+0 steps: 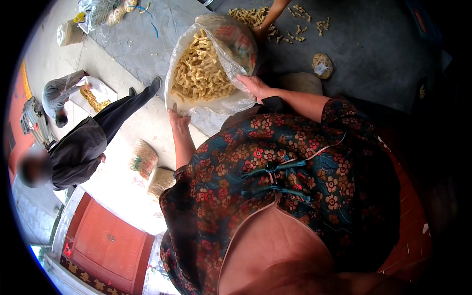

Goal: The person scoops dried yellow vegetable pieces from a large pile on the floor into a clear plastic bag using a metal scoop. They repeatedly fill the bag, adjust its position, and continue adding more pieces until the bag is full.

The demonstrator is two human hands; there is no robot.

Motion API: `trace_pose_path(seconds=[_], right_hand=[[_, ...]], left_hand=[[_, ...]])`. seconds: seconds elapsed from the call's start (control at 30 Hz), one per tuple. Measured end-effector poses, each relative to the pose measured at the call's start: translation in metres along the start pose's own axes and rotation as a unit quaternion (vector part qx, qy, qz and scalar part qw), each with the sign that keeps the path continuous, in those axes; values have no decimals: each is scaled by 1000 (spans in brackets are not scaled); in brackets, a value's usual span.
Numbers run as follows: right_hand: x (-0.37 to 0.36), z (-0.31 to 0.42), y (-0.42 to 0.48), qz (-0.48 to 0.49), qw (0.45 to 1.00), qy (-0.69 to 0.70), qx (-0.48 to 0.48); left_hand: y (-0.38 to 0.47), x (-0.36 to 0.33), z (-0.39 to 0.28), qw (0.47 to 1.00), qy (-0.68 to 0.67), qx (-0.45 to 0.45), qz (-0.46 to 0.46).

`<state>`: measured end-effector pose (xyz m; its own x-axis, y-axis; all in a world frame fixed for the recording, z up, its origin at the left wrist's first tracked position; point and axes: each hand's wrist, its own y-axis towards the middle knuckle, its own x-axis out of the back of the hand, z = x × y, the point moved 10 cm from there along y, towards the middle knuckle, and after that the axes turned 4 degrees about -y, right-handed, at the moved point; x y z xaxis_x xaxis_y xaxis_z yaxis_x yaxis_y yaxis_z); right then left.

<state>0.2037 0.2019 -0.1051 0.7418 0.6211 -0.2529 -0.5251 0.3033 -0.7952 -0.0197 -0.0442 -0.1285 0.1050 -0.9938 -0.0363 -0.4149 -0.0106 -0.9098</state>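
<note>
A large woven plastic sack [238, 40], with red and green printing, lies with its wide mouth towards me. Pale yellow-brown, knotted dried pieces [201, 70] fill much of it. At the mouth's lower left edge, my left hand [180, 120] grips the sack's rim, its fingers partly hidden behind the plastic. My right hand [255, 87] is closed on the rim at the lower right. The translucent plastic between my hands hangs in folds. Above the sack, another person's hand [261, 32] reaches down beside a pile of similar pieces [250, 16] on the floor.
Small groups of pieces [322, 25] and a tied clear bag [322, 66] lie on the right. Filled sacks [143, 158] stand at lower left. One person [81, 147] stands on the left; another [59, 94] bends over an open white sack [96, 86]. More bags [70, 33] are at upper left.
</note>
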Motion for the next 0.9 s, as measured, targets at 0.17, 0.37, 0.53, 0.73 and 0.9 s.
trace_pose_path(seconds=[0.17,0.37,0.53,0.73,0.9], right_hand=[[-5,1,2,13,1000,23,-5],[-4,12,-7,10,999,11,-36],[2,10,-6,13,998,34,-49],[-5,17,-9,21,997,44,-61],[2,22,-14,-9,997,17,-76]], left_hand=[[2,8,-5,1000,-6,-4,-10],[11,6,-1,999,-30,8,29],[8,-7,8,1000,-11,10,23],[15,4,2,1000,-2,5,20],[6,-7,5,1000,3,8,5]])
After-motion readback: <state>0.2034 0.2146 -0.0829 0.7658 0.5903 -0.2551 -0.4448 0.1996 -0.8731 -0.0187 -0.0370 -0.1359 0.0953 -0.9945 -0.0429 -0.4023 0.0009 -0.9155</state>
